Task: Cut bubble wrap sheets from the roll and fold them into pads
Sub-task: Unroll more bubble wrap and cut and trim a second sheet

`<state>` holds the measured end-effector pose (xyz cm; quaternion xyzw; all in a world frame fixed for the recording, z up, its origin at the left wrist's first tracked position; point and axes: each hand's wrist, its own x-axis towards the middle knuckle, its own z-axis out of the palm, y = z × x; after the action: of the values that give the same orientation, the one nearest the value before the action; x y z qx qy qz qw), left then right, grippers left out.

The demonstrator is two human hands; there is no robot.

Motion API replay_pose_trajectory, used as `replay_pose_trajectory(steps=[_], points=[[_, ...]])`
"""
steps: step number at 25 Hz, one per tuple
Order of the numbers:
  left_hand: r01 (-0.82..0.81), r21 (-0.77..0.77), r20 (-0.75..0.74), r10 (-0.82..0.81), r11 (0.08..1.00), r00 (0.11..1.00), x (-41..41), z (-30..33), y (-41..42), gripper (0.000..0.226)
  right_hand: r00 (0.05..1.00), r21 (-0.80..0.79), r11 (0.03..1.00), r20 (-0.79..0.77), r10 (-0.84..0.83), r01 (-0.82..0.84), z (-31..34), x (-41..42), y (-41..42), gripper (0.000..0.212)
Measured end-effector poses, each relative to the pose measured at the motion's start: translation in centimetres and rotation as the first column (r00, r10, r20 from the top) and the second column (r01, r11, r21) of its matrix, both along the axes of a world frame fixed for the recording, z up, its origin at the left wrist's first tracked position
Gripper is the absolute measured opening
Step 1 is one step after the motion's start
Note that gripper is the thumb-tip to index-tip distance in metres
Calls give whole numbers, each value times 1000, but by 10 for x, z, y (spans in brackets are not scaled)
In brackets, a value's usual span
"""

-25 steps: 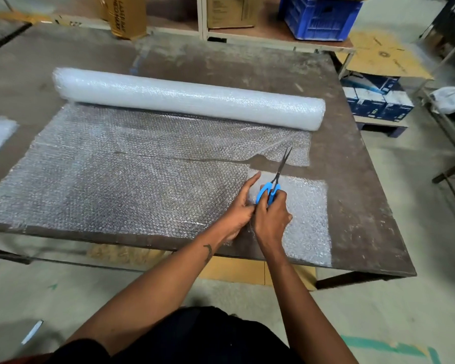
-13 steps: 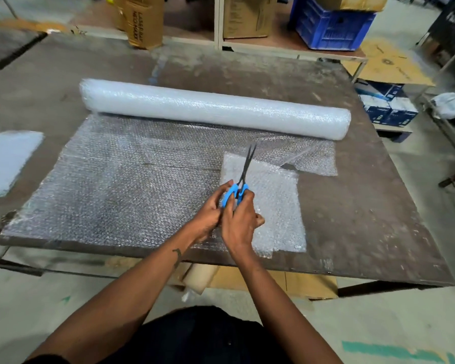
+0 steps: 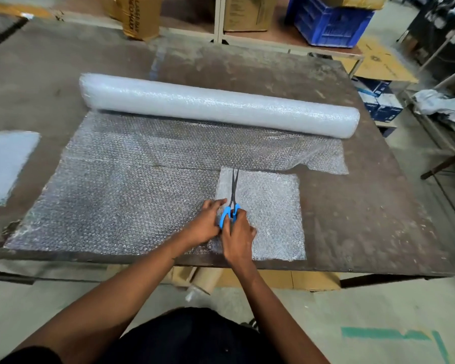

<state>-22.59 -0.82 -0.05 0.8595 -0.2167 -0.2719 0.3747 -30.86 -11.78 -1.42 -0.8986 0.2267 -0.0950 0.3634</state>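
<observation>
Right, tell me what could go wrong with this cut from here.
1. The left hand presses the unrolled sheet right beside the scissors; its fingers could get nicked.
2. The cut piece overlaps the sheet at the blades, so both layers may get cut.
3. The right hand works at the table edge; the piece could slide off.

Roll (image 3: 218, 106) lay across table (image 3: 365, 219), behind both hands, unrolled sheet (image 3: 111, 206) spreading from it toward near edge, left of left hand (image 3: 204, 225). Cut piece (image 3: 271, 214) lay under and right of right hand (image 3: 238, 239). Scissors (image 3: 231, 198) pointed from between hands toward roll. Folded pad (image 3: 5, 164) sat far left; crate (image 3: 329, 22) far behind right.
</observation>
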Motion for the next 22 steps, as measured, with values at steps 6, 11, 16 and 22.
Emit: replay_pose_trajectory(steps=[6,11,16,22], points=[[41,285,378,-152,958,913,-20,2,13,87,996,-142,986,7,90,-88,-1,-11,-6,46],[92,374,490,-280,923,826,-18,-19,27,67,993,-215,969,-26,119,-122,-6,-13,-15,52],[113,366,455,-283,924,844,-21,-33,40,76,988,-191,969,-12,155,-154,-3,-18,-14,47],[-141,119,578,47,983,814,-48,-32,69,44,991,-22,995,88,97,-96,4,-29,7,50]])
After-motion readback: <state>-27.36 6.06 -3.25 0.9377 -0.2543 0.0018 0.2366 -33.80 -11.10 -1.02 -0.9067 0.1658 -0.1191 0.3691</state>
